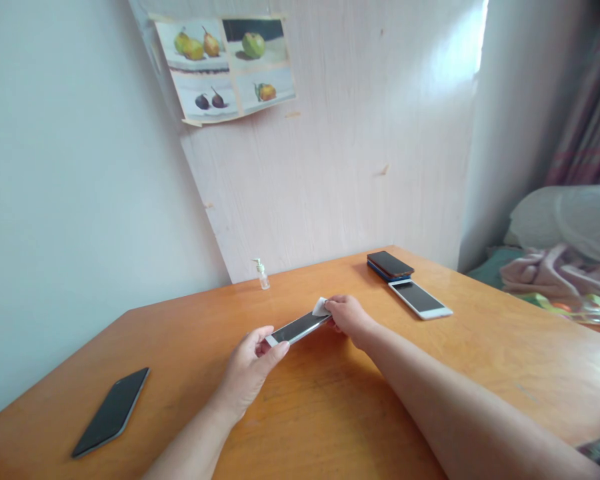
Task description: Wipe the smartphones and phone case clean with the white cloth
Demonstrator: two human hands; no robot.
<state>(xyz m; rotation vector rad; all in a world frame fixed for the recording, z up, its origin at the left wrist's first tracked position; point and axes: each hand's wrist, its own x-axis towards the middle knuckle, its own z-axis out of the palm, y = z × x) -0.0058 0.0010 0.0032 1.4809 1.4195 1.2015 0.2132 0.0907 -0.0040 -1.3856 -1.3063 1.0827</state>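
A white-framed smartphone (pixel 300 327) with a dark screen is held tilted above the wooden table, screen facing up. My left hand (pixel 253 363) grips its near left end, thumb on one long edge and fingers on the other. At the far right end, my right hand (pixel 349 318) pinches a small white wipe (pixel 321 307) against the phone's corner. Some of the right fingers are hidden beneath the phone.
On the wooden table (pixel 320 413), a dark phone (pixel 113 412) lies at left and a small pump bottle (pixel 262 275) stands at the back. Toward the right rear are a white phone (pixel 420 299) and stacked dark phones (pixel 390 264). Bedding (pixel 563 270) lies beyond the right edge.
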